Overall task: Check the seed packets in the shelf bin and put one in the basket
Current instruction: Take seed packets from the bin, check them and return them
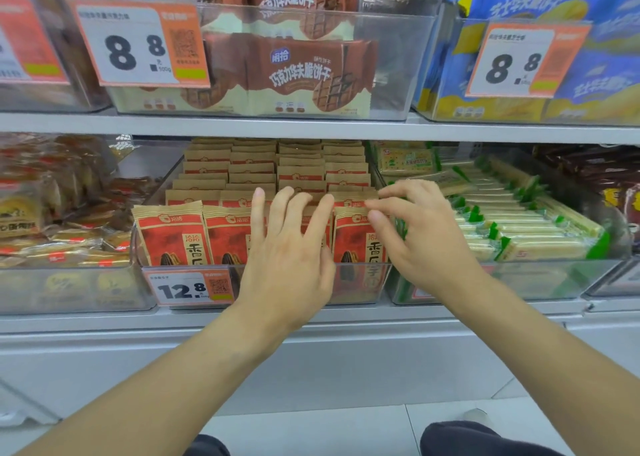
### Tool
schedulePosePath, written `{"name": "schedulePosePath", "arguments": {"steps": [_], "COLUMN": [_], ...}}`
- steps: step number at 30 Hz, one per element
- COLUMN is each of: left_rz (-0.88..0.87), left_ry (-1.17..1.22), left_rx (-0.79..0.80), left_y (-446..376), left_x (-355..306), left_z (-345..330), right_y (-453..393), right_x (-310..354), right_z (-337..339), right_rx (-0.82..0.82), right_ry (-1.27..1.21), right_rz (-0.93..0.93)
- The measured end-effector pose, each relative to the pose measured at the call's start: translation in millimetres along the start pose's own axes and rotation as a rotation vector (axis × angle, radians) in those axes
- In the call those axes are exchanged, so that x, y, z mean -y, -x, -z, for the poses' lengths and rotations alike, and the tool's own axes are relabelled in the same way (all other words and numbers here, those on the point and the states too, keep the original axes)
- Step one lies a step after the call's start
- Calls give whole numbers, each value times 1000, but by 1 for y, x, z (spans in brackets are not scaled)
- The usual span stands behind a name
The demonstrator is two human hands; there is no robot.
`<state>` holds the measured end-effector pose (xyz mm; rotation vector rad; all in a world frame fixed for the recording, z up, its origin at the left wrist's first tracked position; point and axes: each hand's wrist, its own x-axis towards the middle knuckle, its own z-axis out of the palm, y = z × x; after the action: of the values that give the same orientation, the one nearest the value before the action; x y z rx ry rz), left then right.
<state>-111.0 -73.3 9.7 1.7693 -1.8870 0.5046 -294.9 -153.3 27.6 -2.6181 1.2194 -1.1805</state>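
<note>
Forearms reach up from bottom of frame toward lower shelf point(311, 320); dark trouser knees just visible below, floor pale tile.

L hand point(291, 261): fingers point(258, 210) straight and spread, laid over tops of front-row seed packets point(173, 237) near middle of bin; holds nothing, looks like riffling/pressing pkts back.

R hand point(415, 234): fingers loosely curled, thumb and index tip close at top edge of a pkt on bin's right side. Cannot tell if actually pinching it or only touching.

Clear shelf bin point(360, 282): pkts stand upright in several rows front to back, kraft tops, red fronts. Price tag point(190, 287) reads 12.8, clipped to bin front, left of L wrist.

Neighbours: green-trimmed wafer packs point(526, 234) in bin to right, brown snack packs point(52, 213) to left. Upper shelf behind: chocolate wafer bags point(304, 71), blue-yellow bags point(588, 75), tags 8.8.

Progress (judgement): checking step underway. No pkt lifted clear of bin. Basket not in view. Left: pick one, pull out, drop into basket.
</note>
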Motion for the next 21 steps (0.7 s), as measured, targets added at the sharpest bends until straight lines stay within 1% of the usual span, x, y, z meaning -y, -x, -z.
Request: {"name": "schedulePosePath", "arguments": {"steps": [5, 7, 11, 13, 16, 19, 21], "left_rz": [-32, -51, -87, -73, -54, -47, -42], "left_ry": [58, 76, 65, 52, 31, 34, 38], "left_rx": [30, 48, 74, 72, 64, 61, 61], "left_y": [0, 1, 3, 4, 5, 6, 7], "left_x": [2, 1, -5, -6, -7, -9, -9], "left_z": [0, -1, -2, -2, -4, -6, -6], "right_y": [-20, -27, -34, -34, -32, -28, -26], "right_x": [5, 6, 11, 9, 7, 5, 3], "right_z": [1, -2, 2, 4, 3, 6, 9], "right_rx": [182, 211, 257, 327, 422, 410, 370], "right_ry": [-26, -27, -165, -195, -177, -141, -134], "right_rz": [-175, -210, -303, -329, -362, -349, -308]}}
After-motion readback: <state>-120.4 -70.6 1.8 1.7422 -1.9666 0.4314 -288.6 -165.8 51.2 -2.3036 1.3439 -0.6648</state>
